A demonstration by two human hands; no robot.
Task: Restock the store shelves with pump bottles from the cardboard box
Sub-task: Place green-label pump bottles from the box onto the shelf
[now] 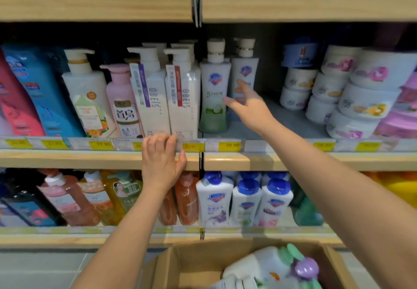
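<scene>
The left hand (160,160) rests on the front edge of the middle shelf (94,159), fingers laid together over the price strip and thumb hooked under the wooden lip; it holds no bottle. The right hand (249,106) reaches over the same shelf with fingers straight and spread, empty, just in front of two white pump bottles. Whether a fingertip touches either of them cannot be told.

Nearest the camera, at the bottom edge, stands the open box (189,264). White bottles (259,266) lie in it on their sides, with green caps and one purple cap (306,267) showing.

Above the box, the lower shelf (67,239) holds orange and pink bottles on the left and three white blue-capped bottles (246,200) near the middle.

On the middle shelf, the green-bottomed bottle (214,94) stands upright just beside the right hand's thumb, and the second white bottle (244,70) stands behind and to its right. The shelf floor (297,119) right of them is bare. Left of them stand two tall OBEIS bottles (167,99), a pink bottle (121,94), a white bottle with an orange label (88,92), and blue and red packs (38,90). Stacked white jars (338,83) fill the right end.

Yellow price tags (229,146) run along the shelf edges, and the top shelf (94,4) crosses overhead.
</scene>
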